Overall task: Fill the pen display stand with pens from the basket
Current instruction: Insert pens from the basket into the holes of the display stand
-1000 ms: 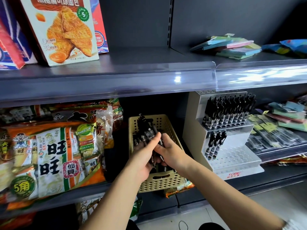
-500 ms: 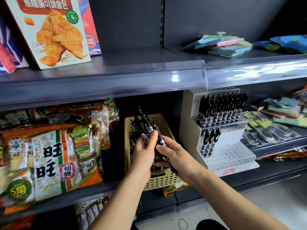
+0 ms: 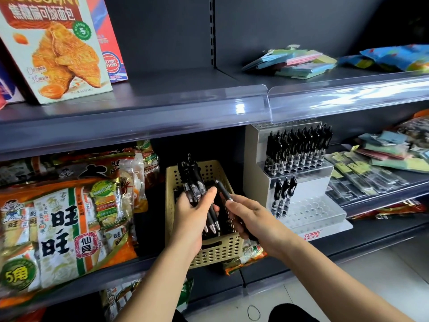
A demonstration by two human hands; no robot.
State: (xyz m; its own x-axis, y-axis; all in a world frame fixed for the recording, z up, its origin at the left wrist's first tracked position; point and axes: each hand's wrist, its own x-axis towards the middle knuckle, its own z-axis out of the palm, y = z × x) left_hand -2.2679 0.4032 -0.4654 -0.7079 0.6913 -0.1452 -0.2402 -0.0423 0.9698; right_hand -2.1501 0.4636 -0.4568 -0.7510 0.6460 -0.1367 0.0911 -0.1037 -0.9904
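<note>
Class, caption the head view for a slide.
Left hand grips pens above the basket; right hand holds one pen; stand part-filled.

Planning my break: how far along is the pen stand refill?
Done: the upper row on the stand looks full; three pens stand below. In hand: the left hand grips a bunch over the basket, the right hand pinches one pen. Left: the remaining holes are empty.

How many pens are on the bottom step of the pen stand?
3. They stand side by side at the left end of the stand's bottom step: left pen, middle pen, right pen. None seem hidden there.
</note>
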